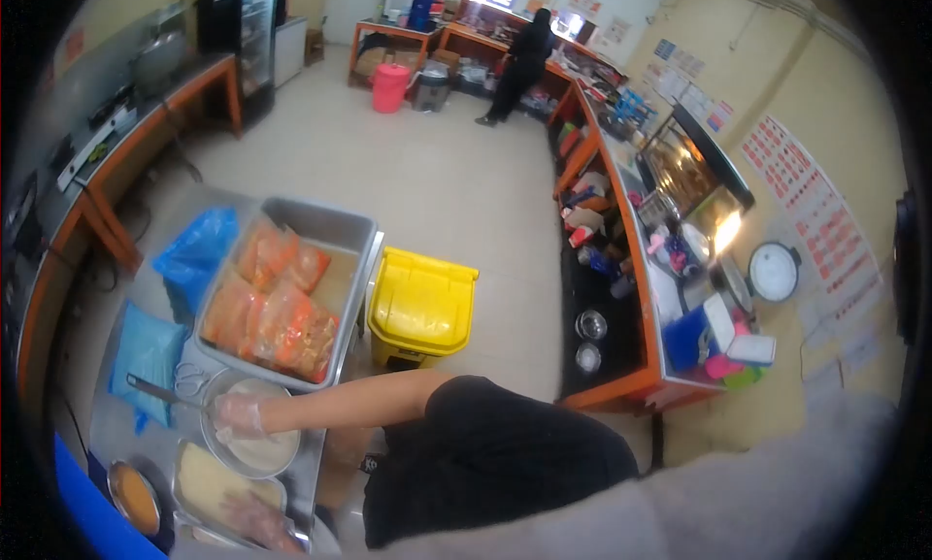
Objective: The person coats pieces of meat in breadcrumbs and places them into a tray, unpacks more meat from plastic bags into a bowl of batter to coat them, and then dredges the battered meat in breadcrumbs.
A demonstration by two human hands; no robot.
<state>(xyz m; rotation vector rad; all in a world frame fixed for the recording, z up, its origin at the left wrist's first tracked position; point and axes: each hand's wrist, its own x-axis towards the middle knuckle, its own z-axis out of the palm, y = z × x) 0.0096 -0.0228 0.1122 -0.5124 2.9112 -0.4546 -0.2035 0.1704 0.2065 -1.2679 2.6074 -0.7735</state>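
My right hand [240, 415], in a clear glove, reaches into a round metal bowl [284, 457] of pale mixture; its fingers look bunched, and what they hold is hidden. Across the bowl's left rim lies a utensil with a dark handle [160, 389]. My left hand [254, 517], also gloved, rests with spread fingers on the pale yellow contents of a rectangular tray [282, 498]. Beyond the bowl, a large grey tub [364, 238] contains several bags of orange-coated food [282, 332]. A bowl of orange content [134, 500] sits left of the tray.
Blue bags [198, 249] and a light blue bag [146, 361] lie left of the tub. Beside the table stands a yellow bin [422, 303]. A counter [636, 298] runs along the right. A person in black [525, 60] stands at the back, near a pink bucket [390, 88].
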